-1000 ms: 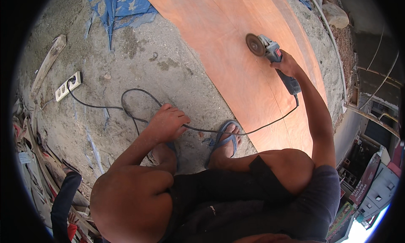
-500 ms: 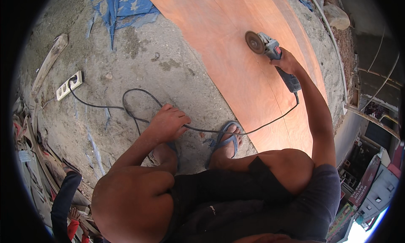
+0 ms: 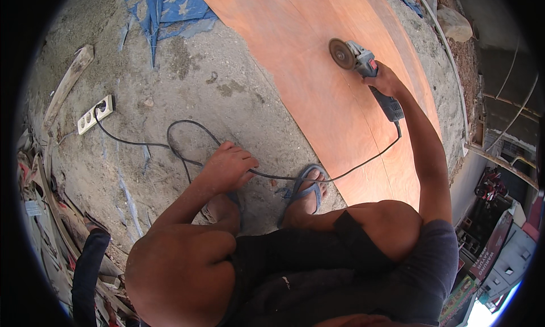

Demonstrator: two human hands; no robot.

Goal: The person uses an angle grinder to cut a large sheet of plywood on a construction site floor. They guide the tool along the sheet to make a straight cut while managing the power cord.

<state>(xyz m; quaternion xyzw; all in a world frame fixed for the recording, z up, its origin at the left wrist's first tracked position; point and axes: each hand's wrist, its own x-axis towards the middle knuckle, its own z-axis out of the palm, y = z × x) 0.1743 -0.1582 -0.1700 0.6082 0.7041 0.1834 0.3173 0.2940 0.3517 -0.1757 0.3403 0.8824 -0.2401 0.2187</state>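
I read the left hand [image 3: 227,169] as lying flat with fingers loosely spread on the concrete ground [image 3: 187,88], resting over the black power cord [image 3: 170,148] just ahead of the sandalled foot [image 3: 305,192]. The right hand [image 3: 386,80], arm fully extended, is wrapped tight around the body of the angle grinder [image 3: 363,66], which sits over the orange plywood sheet [image 3: 318,60]; its long axis runs from my wrist up and leftward, disc end pointing away from me. Well left of the left hand, the cord ends at a white socket strip [image 3: 94,114], with blue tarpaulin [image 3: 164,9] beyond.
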